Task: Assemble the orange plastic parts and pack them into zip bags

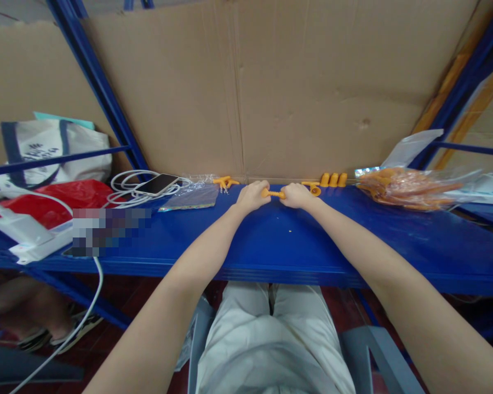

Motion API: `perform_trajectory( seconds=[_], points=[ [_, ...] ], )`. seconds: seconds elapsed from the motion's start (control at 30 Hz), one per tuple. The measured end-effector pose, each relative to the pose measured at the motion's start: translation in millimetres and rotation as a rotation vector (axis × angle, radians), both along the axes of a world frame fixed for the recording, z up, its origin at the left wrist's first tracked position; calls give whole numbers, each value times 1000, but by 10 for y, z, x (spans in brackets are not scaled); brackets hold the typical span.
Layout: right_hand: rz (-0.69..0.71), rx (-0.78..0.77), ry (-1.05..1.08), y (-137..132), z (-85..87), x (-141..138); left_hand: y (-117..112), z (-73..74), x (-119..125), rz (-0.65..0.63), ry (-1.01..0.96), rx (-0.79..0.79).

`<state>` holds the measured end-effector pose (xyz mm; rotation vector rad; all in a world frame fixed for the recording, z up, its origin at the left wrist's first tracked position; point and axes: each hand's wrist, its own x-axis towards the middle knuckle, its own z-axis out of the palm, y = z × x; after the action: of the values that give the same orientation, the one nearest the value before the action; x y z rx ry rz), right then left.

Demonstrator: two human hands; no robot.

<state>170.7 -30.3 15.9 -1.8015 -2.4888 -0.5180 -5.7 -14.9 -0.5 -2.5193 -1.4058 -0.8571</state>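
A small orange threaded piece (276, 194) sits at the center of the frame, stretched between the two hands just above the blue shelf (271, 246). The left hand (253, 196) grips its left end with curled fingers, while the right hand (296, 196) has its fingers closed around the other end; the hidden ends are too covered to make out. Just right of the right hand, near the cardboard panel (312, 82), lies another orange part (314, 190), with three orange caps (334, 179) standing in a row beside it. Left of the left hand are a branched orange part (225, 181) and a flat clear bag (195, 196). Farther toward the frame's left lie a phone (158, 185) on a coiled white cable (125, 178), a red bag (82, 197) and a pale tote bag (86, 145). At the right, a clear plastic bag (402, 189) holds more orange pieces.
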Motion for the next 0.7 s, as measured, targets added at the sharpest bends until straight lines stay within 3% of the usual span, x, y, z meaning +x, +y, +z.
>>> perform_trajectory(
  seconds=[0.7],
  points=[
    [-5, -9, -32, -41, -2, -13, 10, -16, -14, 22, 63, -39]
  ],
)
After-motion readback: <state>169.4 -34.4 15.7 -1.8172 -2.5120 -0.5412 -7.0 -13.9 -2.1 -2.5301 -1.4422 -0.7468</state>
